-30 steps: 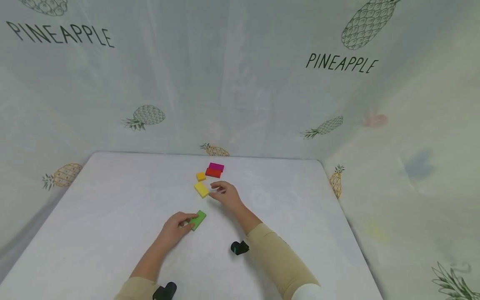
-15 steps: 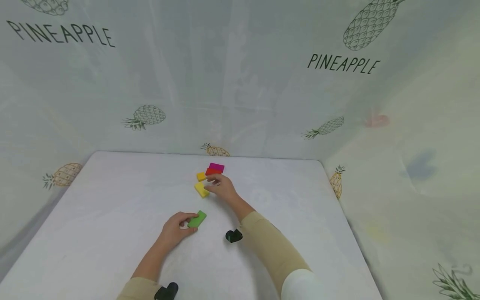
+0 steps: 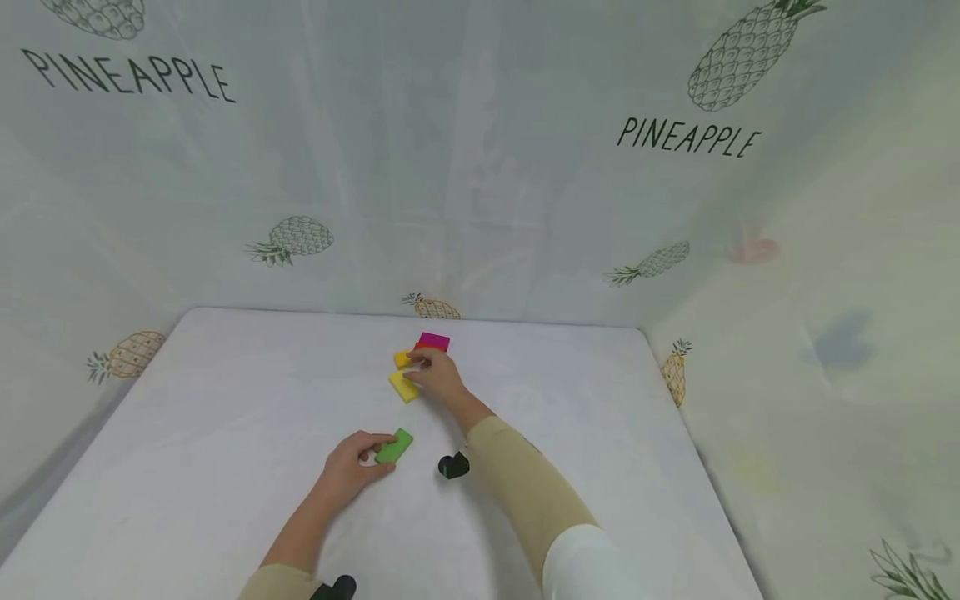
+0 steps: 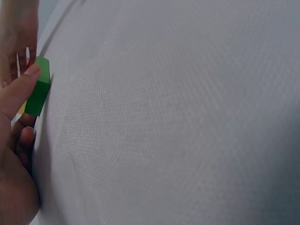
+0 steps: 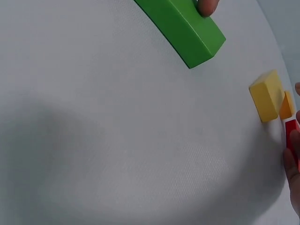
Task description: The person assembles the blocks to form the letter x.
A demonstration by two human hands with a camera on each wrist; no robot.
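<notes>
My sleeves [image 3: 528, 492] are tan. Mid-frame I see a green block [image 3: 395, 447], yellow block [image 3: 403, 387], amber block [image 3: 402, 359], magenta block [image 3: 435, 340] and red block [image 5: 290, 129]. The pale backdrop [image 3: 480, 167] is pineapple-printed; one blurred patch [image 3: 843, 342] at right seems blue.

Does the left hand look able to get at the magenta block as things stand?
Probably not: the left hand holds the green block, and the right hand and red block are in front of the magenta block.
</notes>
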